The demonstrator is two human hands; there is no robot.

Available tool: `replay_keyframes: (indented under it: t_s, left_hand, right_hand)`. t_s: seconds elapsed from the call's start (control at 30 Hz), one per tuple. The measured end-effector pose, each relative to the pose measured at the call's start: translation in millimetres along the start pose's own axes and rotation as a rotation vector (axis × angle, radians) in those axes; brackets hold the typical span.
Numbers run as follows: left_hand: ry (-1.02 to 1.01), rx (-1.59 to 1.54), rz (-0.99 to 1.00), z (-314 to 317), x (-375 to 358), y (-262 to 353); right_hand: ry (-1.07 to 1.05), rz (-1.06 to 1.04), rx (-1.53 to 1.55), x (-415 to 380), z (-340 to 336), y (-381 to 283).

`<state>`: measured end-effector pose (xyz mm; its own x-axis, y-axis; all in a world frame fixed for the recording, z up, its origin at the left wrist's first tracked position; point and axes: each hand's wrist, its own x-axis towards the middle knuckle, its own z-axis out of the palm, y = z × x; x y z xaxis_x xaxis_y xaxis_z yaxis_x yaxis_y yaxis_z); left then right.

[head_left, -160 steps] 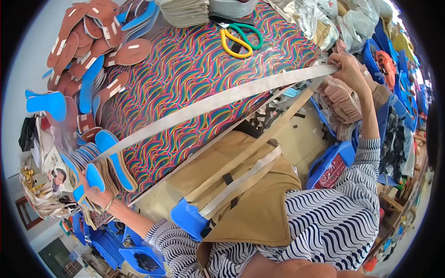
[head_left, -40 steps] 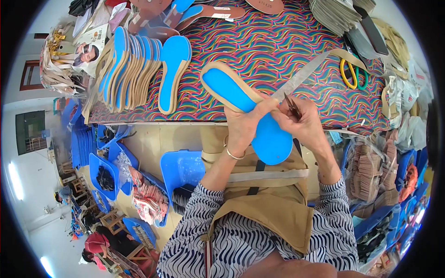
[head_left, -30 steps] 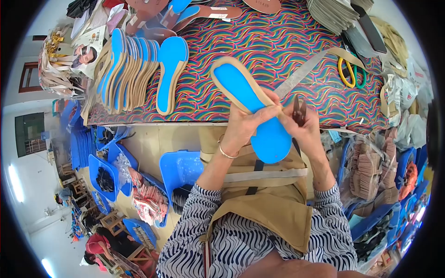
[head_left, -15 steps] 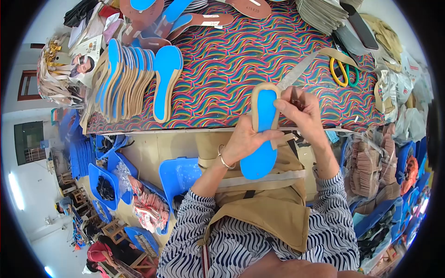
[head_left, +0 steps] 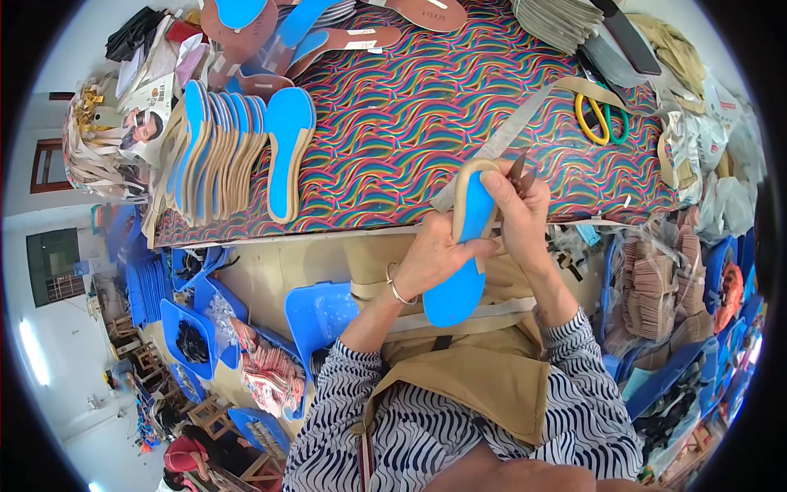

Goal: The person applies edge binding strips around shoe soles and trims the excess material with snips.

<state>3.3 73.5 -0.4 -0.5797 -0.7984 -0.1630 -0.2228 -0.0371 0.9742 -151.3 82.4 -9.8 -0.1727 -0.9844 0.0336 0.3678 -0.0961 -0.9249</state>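
Both hands' fingers (head_left: 492, 182) closed around smooth blue insole (head_left: 459, 283), tan-edged.

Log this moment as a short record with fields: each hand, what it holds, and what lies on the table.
left hand: grips the middle of a blue insole, held upright in front of the table edge
right hand: pinches the insole's toe end, where a beige strip wraps its rim; a small dark tool sticks up between the fingers
table: covered with a multicoloured wavy-patterned cloth
stack of insoles: blue, standing on edge at the table's left
scissors: yellow and green handles, far right of the table
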Motion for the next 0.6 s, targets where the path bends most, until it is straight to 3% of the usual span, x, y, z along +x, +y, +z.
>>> replay_keyframes:
  t_s: [0.07, 0.2, 0.27, 0.47, 0.53, 0.6]
  left_hand:
    - [0.021, 0.010, -0.004, -1, 1, -6]
    - [0.141, -0.136, 0.060, -3, 6, 3]
    - [0.150, -0.140, 0.071, -4, 7, 4]
    - [0.160, 0.191, 0.139, 7, 10, 4]
    - [0.190, 0.216, 0.087, 7, 10, 0]
    - [0.187, 0.245, 0.089, 5, 10, 1]
  right_hand:
    - [0.059, 0.047, 0.039, -8, 4, 4]
    - [-0.115, -0.148, -0.178, -12, -3, 20]
    - [-0.148, 0.101, -0.194, -8, -8, 3]
    - [0.008, 0.039, -0.451, 15, 12, -36]
    - [0.012, 0.014, -0.383, 17, 8, -21]
    - [0.072, 0.045, -0.001, 17, 7, -13]
